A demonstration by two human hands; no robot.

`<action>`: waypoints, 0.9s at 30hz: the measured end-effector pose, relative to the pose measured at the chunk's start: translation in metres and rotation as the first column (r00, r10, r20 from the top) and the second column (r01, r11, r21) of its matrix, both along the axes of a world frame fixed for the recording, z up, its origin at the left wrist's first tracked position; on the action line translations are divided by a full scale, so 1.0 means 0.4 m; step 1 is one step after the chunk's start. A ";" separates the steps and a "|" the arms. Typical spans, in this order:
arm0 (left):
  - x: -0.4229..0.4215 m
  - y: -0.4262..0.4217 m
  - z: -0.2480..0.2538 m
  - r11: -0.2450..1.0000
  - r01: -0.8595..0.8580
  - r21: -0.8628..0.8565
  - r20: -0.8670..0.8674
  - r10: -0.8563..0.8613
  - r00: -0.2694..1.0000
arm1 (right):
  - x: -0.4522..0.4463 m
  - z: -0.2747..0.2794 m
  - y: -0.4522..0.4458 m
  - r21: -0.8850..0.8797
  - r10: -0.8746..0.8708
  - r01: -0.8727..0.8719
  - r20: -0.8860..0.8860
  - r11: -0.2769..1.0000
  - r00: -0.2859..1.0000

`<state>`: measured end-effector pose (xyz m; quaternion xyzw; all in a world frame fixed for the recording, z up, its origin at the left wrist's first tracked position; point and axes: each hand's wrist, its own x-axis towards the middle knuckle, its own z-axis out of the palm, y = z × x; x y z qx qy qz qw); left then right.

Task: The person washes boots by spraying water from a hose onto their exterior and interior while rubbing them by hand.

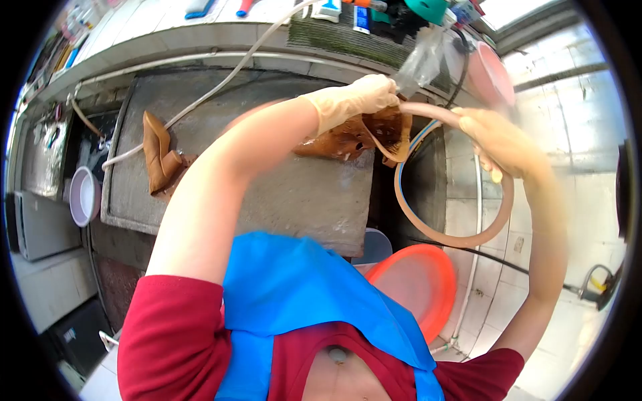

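My left hand (364, 95), in a pale glove, is closed at the near end of a beige hose (461, 239), just above a brown leather boot (341, 140). The boot lies wet at the right edge of a grey stone slab (294, 207), its opening towards the right. My left fingers partly hide the hose end, and contact with the boot is unclear. My right hand (498, 144), also gloved and slightly blurred, is wrapped round the same hose, which hangs in a wide loop. A second brown boot (157, 154) lies at the slab's left side.
A red basin (441, 287) stands low at the right, beside a grey-blue bucket (374, 246). A thin white hose (221, 90) crosses the slab. Tubes and bottles line the ledge (154, 28) behind. A pink basin (490, 73) leans at the back right; a lilac basin (83, 197) stands left.
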<state>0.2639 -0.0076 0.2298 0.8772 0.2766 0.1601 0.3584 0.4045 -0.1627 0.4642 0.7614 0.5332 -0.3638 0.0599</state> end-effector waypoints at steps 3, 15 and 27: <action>-0.001 0.008 -0.020 0.998 -0.001 0.057 0.050 -0.002 0.999 | -0.013 -0.002 -0.012 0.049 -0.063 0.063 0.009 0.997 0.998; -0.003 -0.005 -0.004 0.994 -0.069 -0.085 0.022 0.071 0.997 | 0.058 -0.059 -0.044 0.027 0.099 -0.097 -0.059 0.995 0.993; -0.022 -0.058 0.020 0.991 -0.035 -0.132 0.029 0.039 0.999 | 0.032 -0.035 -0.030 -0.085 0.169 -0.177 -0.093 0.981 0.981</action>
